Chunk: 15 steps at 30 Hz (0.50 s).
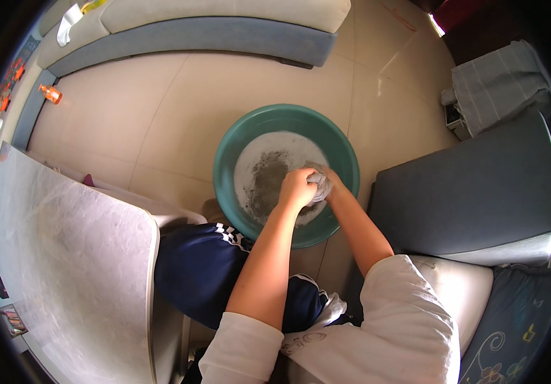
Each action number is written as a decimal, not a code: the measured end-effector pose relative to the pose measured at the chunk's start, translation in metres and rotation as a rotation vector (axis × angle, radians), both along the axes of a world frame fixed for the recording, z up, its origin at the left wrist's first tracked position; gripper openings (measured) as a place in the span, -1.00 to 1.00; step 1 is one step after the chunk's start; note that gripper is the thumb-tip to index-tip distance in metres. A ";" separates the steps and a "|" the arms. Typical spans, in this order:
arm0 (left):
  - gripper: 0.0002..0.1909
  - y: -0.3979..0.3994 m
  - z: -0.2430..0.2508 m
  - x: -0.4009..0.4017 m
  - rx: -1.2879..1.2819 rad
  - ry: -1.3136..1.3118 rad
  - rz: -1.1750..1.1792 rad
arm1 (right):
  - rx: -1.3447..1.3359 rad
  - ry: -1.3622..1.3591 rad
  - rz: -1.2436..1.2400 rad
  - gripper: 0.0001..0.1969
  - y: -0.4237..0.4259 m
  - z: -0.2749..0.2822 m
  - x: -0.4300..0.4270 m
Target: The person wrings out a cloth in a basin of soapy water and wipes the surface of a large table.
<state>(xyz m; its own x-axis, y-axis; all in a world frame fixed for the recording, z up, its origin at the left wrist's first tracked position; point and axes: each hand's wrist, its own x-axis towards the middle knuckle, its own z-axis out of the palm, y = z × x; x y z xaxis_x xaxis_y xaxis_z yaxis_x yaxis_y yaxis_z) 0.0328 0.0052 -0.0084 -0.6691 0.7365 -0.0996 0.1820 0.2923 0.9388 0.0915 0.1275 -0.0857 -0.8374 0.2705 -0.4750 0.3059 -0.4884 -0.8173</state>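
Observation:
In front of me a round green plastic basin stands on the tiled floor. Murky water fills its bottom, ringed by white suds. Over the right side of the basin, my left hand grips a bunched wet grey cloth. My right hand holds the same cloth from its right side, its fingers mostly hidden behind the fabric. The two hands are close together, just above the suds. Whether the cloth's lower end touches the water is hard to tell.
A marble-patterned table reaches in from the left. To the right is a dark sofa armrest. A beige and grey sofa runs along the back. An orange pump bottle is at the far left; a grey cloth cover hangs at the far right.

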 end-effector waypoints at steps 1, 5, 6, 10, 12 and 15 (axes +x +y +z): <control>-0.68 -0.001 -0.003 0.000 0.065 -0.016 -0.041 | -0.132 -0.019 -0.214 -0.82 0.000 0.008 -0.004; -0.50 -0.001 -0.022 0.012 0.241 0.122 0.051 | 0.160 0.087 -0.410 -0.85 0.005 0.039 -0.016; -0.16 0.001 -0.015 0.020 0.226 -0.186 0.140 | 0.165 0.088 -0.414 -0.85 0.005 0.042 -0.016; 0.22 0.002 0.011 0.009 -0.001 -0.811 0.480 | 0.322 0.234 -0.662 -0.78 -0.005 0.049 -0.019; 0.19 0.000 0.024 0.007 -0.006 -1.216 0.517 | 0.339 0.301 -0.683 -0.75 -0.018 0.055 -0.020; 0.03 0.000 -0.002 0.001 0.273 -1.194 0.558 | 0.299 0.205 -0.808 -0.75 -0.043 0.051 -0.025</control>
<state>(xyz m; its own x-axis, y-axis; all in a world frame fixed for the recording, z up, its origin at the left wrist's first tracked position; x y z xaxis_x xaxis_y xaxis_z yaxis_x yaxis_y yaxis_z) 0.0340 0.0053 -0.0103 -0.4918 0.4856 -0.7227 -0.8630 -0.1617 0.4786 0.0664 0.0844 -0.0351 -0.3972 0.9053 -0.1508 -0.2070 -0.2484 -0.9463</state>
